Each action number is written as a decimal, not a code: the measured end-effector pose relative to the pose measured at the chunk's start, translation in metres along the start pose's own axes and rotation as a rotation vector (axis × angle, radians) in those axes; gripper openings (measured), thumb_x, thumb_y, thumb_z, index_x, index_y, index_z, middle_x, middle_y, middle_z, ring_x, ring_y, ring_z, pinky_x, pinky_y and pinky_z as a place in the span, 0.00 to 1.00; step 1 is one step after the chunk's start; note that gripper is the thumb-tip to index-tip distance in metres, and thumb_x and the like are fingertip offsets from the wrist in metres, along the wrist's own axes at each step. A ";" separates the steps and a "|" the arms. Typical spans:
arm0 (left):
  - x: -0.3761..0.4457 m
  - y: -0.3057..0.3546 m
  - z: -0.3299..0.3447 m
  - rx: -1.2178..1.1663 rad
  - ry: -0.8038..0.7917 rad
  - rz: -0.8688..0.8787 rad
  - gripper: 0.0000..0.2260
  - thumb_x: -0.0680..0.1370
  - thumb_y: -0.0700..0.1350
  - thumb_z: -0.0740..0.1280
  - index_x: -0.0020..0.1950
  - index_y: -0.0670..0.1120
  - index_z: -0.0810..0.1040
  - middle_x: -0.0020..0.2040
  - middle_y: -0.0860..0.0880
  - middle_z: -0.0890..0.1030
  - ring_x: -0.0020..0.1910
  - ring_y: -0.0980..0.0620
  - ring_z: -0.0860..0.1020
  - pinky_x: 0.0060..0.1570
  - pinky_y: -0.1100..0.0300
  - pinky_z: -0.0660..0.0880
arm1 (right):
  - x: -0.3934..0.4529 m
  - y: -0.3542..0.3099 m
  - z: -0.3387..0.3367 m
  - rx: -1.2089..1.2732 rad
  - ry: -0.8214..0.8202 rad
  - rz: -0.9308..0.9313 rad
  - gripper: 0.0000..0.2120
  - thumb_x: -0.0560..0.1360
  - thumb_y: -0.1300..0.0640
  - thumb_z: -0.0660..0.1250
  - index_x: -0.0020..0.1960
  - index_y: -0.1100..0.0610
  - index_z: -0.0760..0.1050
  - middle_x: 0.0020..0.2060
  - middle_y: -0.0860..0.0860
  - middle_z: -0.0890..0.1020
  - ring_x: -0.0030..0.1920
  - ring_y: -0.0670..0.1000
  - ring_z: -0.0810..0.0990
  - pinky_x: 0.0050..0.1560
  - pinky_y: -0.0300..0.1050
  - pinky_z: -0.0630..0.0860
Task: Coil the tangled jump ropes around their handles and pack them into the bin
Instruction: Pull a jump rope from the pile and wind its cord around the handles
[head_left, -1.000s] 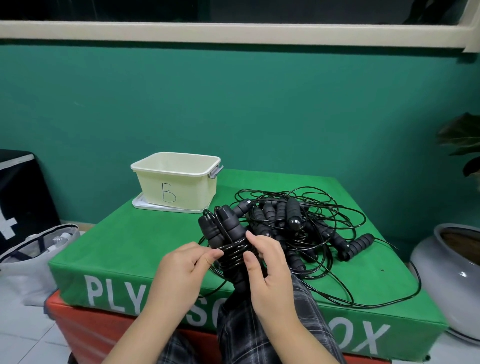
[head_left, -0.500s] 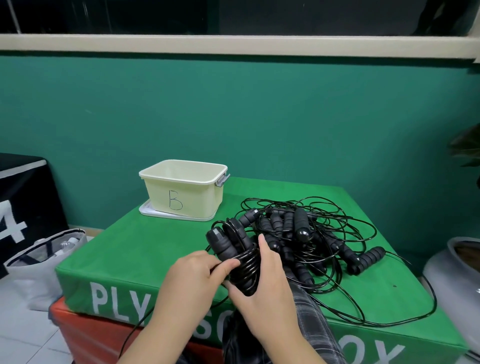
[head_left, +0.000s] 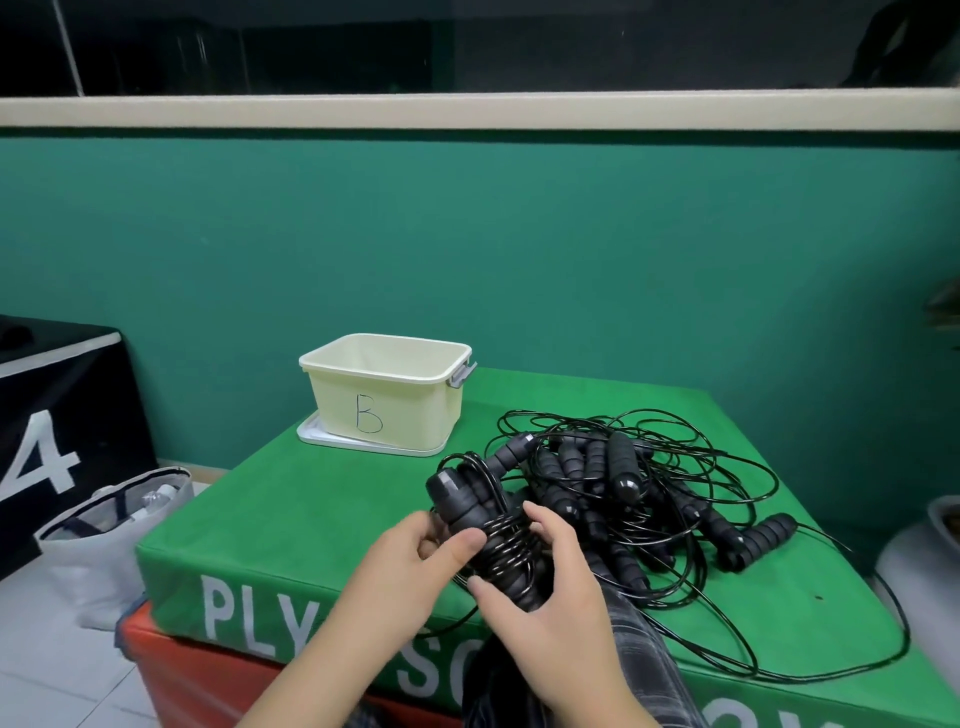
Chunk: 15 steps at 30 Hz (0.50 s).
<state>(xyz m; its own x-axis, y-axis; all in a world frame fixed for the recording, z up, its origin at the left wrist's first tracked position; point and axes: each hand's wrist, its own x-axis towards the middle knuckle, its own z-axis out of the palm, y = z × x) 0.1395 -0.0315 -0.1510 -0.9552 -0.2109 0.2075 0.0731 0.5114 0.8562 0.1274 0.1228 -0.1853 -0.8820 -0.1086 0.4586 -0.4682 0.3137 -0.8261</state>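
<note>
Left to right: bin (head_left: 385, 400) marked "B" sits at the back-left of the green plyo box (head_left: 311, 514), on a white lid or tray, nothing visible inside from this angle. Left hand (head_left: 415, 566) has shifted since a second ago: fingers were up by the handle pair, now the thumb presses the wound cord while the curled fingers pinch near the bundle's upper part. Coiled rope bundle (head_left: 488, 535) is held between both hands above the box's near edge; more turns are packed on it than before and less loose cord hangs off, so I'd judge this wrap nearly finished, tail-tuck next, then the drop into the bin. Right hand (head_left: 550, 587) grips the bundle's lower end, thumb across the front. Right of that, the tangled pile (head_left: 639, 499) of handles and black cord is untouched, loops trailing over the near edge; most of the job remains. Surface: padded green block stacked on a red one (head_left: 171, 660). Room: teal wall, window ledge above, black box with a "4" and a grey bag (head_left: 104, 535) on the floor at left, grey pot (head_left: 919, 561) at right.
</note>
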 end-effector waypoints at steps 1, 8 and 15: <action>0.001 0.003 0.002 -0.087 -0.029 -0.012 0.14 0.72 0.60 0.68 0.35 0.51 0.75 0.28 0.56 0.71 0.31 0.56 0.68 0.36 0.58 0.66 | 0.000 0.001 0.000 0.019 -0.007 0.014 0.34 0.62 0.49 0.78 0.61 0.32 0.65 0.55 0.33 0.75 0.57 0.31 0.72 0.51 0.22 0.65; -0.007 0.005 0.011 0.115 0.100 0.105 0.19 0.75 0.57 0.66 0.29 0.49 0.69 0.23 0.53 0.69 0.24 0.57 0.65 0.29 0.60 0.62 | 0.003 0.006 0.006 -0.135 0.013 -0.067 0.36 0.63 0.33 0.64 0.69 0.44 0.65 0.60 0.36 0.70 0.61 0.31 0.67 0.60 0.26 0.64; -0.012 -0.027 0.000 -0.039 -0.051 0.146 0.18 0.73 0.61 0.61 0.30 0.50 0.74 0.25 0.53 0.69 0.26 0.59 0.66 0.30 0.65 0.62 | 0.006 0.006 0.004 -0.118 -0.028 -0.036 0.33 0.63 0.33 0.63 0.65 0.44 0.71 0.56 0.31 0.71 0.61 0.34 0.69 0.57 0.24 0.63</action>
<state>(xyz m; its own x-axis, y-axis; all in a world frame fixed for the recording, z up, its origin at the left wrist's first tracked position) 0.1494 -0.0431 -0.1768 -0.9469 -0.0936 0.3077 0.2224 0.5003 0.8368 0.1193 0.1208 -0.1888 -0.8667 -0.1475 0.4764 -0.4912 0.4176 -0.7644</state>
